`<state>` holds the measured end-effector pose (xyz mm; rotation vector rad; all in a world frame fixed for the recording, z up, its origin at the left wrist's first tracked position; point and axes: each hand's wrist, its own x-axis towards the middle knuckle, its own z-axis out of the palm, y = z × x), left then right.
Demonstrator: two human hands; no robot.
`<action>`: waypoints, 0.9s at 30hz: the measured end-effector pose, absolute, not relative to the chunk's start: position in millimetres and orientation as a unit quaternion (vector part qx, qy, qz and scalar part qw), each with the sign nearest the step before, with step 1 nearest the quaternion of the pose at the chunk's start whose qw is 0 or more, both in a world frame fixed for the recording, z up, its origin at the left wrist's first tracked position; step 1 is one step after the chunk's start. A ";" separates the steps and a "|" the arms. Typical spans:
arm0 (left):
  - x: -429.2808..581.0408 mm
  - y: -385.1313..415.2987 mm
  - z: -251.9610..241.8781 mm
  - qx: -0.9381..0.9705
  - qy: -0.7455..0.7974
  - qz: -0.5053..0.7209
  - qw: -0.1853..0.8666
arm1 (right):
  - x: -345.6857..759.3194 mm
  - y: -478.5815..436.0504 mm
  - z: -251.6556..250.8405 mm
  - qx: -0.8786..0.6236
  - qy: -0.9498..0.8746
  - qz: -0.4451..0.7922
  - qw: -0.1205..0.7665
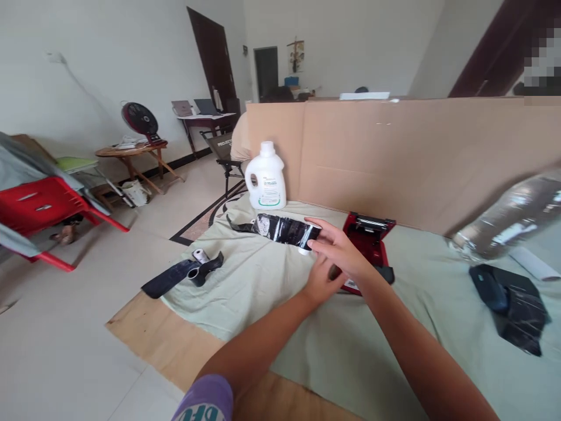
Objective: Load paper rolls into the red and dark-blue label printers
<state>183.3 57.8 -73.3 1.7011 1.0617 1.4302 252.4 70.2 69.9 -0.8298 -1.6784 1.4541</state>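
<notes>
My right hand point(331, 245) is closed on the right end of a roll of glossy black film point(284, 230), thumb and fingers around it. A white core end point(304, 251) shows below, and the film stretches left over the cloth to a loose dark tail. My left hand point(324, 282) is just below, its fingers bent and partly hidden behind my right hand and wrist; whether it holds something cannot be seen. Beside and behind both hands stands a red and black device point(370, 245) with its lid raised, partly covered by my right forearm.
On the pale green cloth point(245, 292) stands a white jug point(267, 181); dark film strips with small rolls point(197, 272) lie left. A cardboard panel point(372, 152) closes the back. At right are a dark device point(491, 289), black film point(523, 318) and a shiny wrapped bundle point(508, 219).
</notes>
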 end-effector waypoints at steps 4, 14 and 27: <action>165.1 61.2 -58.7 0.642 0.384 0.609 0.263 | 307.7 59.8 71.9 -0.375 -0.629 0.550 0.401; 146.3 65.7 -4.2 0.734 0.362 0.550 0.167 | 330.3 61.1 63.5 -0.388 -0.634 0.585 0.325; 175.2 54.4 -18.1 0.718 0.441 0.537 0.029 | 355.3 75.8 61.0 -0.404 -0.681 0.505 0.343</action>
